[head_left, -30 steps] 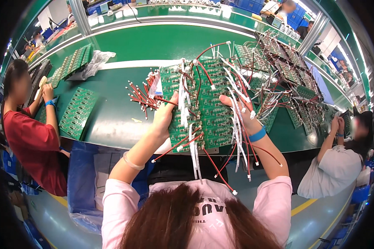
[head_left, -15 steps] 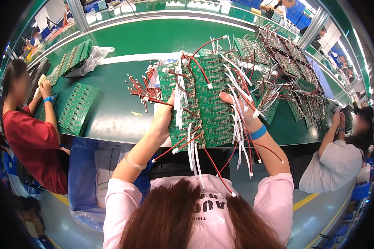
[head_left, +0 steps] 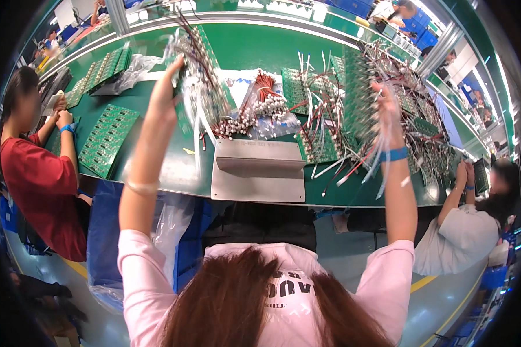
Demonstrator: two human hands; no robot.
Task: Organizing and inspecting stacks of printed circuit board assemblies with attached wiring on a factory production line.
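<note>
My left hand (head_left: 167, 95) is raised over the table, closed on the edge of a green circuit board panel (head_left: 205, 95). Dark and white wires hang from that panel, which is tilted and blurred by motion. At the right, my right hand (head_left: 389, 118) grips a second circuit board panel (head_left: 358, 92), held on edge, with white and red wires trailing below. Between the hands, near the table's front edge, sits a bent metal fixture plate (head_left: 257, 188). Behind it lies a bundle of red wires with white connectors (head_left: 264, 87).
Wired circuit boards (head_left: 425, 104) are heaped at the right. Bare green panels (head_left: 108, 139) lie at the left, with more stacked beside crumpled clear plastic (head_left: 134, 72) farther back. Co-workers sit at both sides. A blue plastic-lined bin (head_left: 107, 231) stands below the table's left front.
The two panels, side by side before me earlier, are now apart. My left hand has carried one up and left, my right hand the other rightward. The metal fixture plate is now uncovered.
</note>
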